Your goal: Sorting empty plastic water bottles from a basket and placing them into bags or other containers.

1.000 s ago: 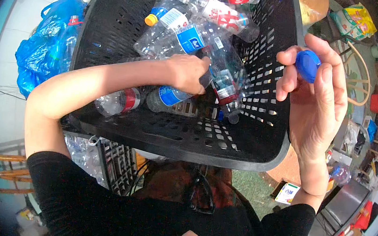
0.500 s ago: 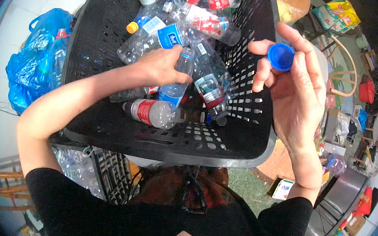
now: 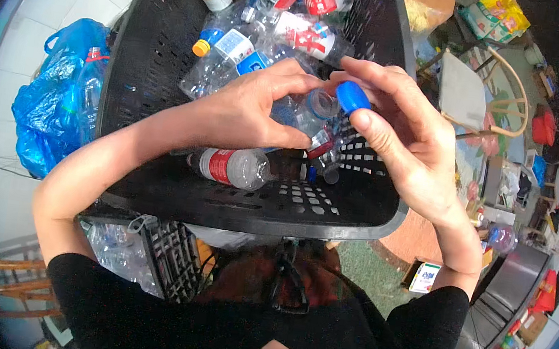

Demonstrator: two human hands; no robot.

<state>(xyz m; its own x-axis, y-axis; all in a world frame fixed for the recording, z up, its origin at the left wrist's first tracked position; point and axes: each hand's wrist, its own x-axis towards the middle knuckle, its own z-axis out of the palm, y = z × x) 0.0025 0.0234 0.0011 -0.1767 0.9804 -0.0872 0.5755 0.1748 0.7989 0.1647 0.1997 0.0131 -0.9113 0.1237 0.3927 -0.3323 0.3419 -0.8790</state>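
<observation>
My left hand (image 3: pixel 257 102) is wrapped round a clear plastic bottle (image 3: pixel 298 115), above the basket. The bottle's round open mouth tilts toward my right hand (image 3: pixel 414 146). Between thumb and fingers, that hand pinches a wide blue bottle cap (image 3: pixel 353 98), close to the mouth but apart from it. Part of the bottle is hidden by my left fingers. Below my left hand, a clear bottle with a red label (image 3: pixel 233 167) lies on its side. Near its far side rests a bottle with a yellow-orange cap (image 3: pixel 201 48).
A black plastic basket (image 3: pixel 253 221) with slotted walls holds several empty bottles (image 3: pixel 308 35). To its left stands a blue plastic bag (image 3: pixel 58 102). A dark crate (image 3: pixel 167 262) sits below the basket's near left. At the right are a chair (image 3: pixel 467 93) and scattered goods.
My right hand has moved left with the blue cap, closer to the bottle. The bottle in my left hand has shifted right, and its mouth now points rightward.
</observation>
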